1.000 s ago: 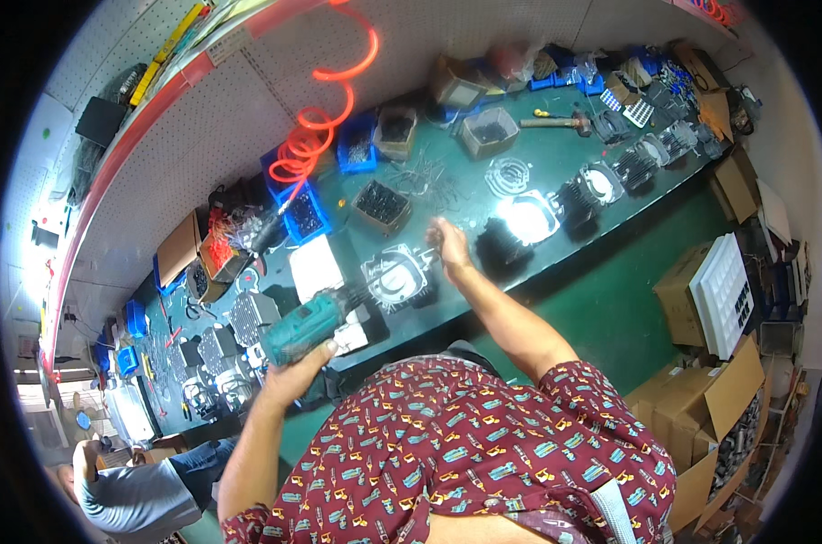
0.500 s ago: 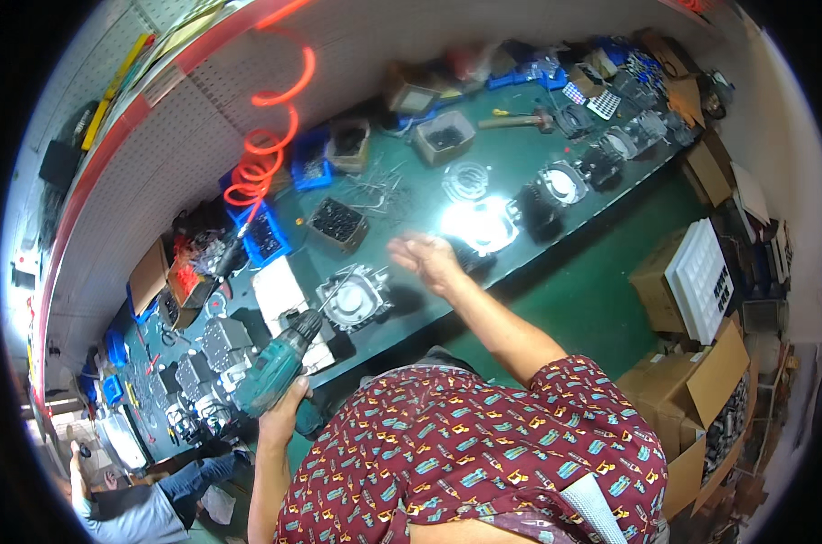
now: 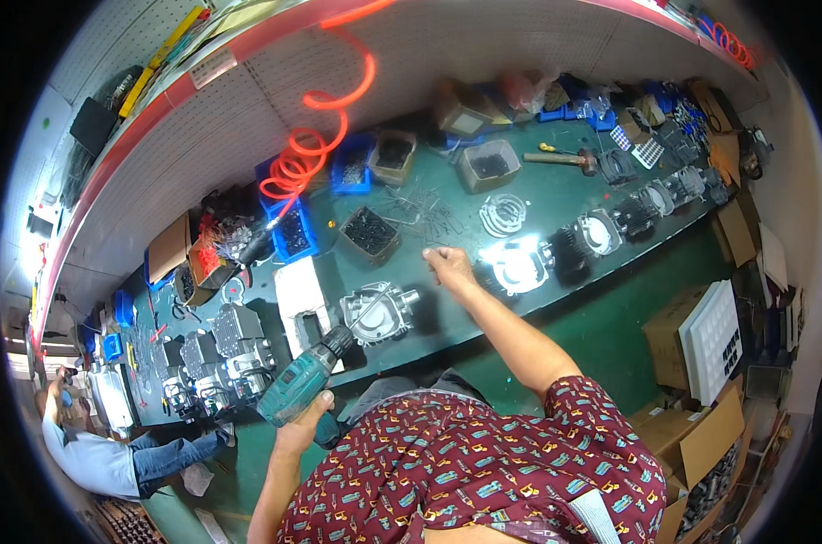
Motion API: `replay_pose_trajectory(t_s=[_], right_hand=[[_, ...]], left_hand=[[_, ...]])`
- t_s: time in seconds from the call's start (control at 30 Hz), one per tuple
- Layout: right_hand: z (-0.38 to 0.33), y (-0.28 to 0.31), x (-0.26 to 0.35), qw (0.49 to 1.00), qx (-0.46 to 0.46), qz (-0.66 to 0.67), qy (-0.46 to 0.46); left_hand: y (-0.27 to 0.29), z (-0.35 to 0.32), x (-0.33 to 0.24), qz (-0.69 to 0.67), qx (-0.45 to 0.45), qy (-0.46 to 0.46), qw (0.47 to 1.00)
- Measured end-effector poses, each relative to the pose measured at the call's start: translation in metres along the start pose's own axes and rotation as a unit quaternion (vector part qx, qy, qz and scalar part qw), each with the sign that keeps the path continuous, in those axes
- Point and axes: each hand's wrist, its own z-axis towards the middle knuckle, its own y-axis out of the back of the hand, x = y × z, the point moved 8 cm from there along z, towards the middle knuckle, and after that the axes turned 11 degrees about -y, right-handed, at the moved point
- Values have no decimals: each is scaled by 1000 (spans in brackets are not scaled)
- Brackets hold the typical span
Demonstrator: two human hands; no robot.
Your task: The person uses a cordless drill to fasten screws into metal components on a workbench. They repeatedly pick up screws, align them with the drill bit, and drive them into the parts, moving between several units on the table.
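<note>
My left hand [image 3: 300, 426] grips a teal cordless drill [image 3: 304, 377] low over the near edge of the green workbench [image 3: 447, 313], its chuck pointing toward a grey metal engine casting [image 3: 375, 311]. My right hand [image 3: 448, 266] reaches out over the bench just right of that casting, fingers curled, close to a scatter of small screws [image 3: 425, 213]. Whether it pinches a screw I cannot make out. A shiny ring-shaped part [image 3: 518, 263] lies just right of this hand.
Small bins of dark fasteners [image 3: 370, 232] and blue trays [image 3: 293, 231] stand behind the casting, under a red coiled air hose [image 3: 307, 150]. Finned cylinder parts [image 3: 610, 227] line the bench's right end, engine blocks [image 3: 221, 349] its left. Cardboard boxes [image 3: 701, 354] stand right; another person [image 3: 103, 453] sits left.
My right hand has drawn back from farther up the bench toward the casting. My left hand keeps the drill, nearly in place.
</note>
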Motion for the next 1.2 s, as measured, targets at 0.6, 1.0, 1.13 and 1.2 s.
replay_pose_trajectory(t_s=[0.6, 1.0, 1.13, 1.2], right_hand=[[75, -99, 62, 930, -84, -305, 187], [102, 3, 60, 966, 23, -256, 38], [111, 28, 80, 941, 50, -332, 47], [120, 50, 81, 955, 47, -282, 80]], left_hand=[[59, 42, 38, -81, -28, -30, 996], [16, 63, 17, -82, -39, -40, 995], [-21, 49, 1, -74, -103, -53, 991], [-41, 40, 1, -67, -134, -17, 989]])
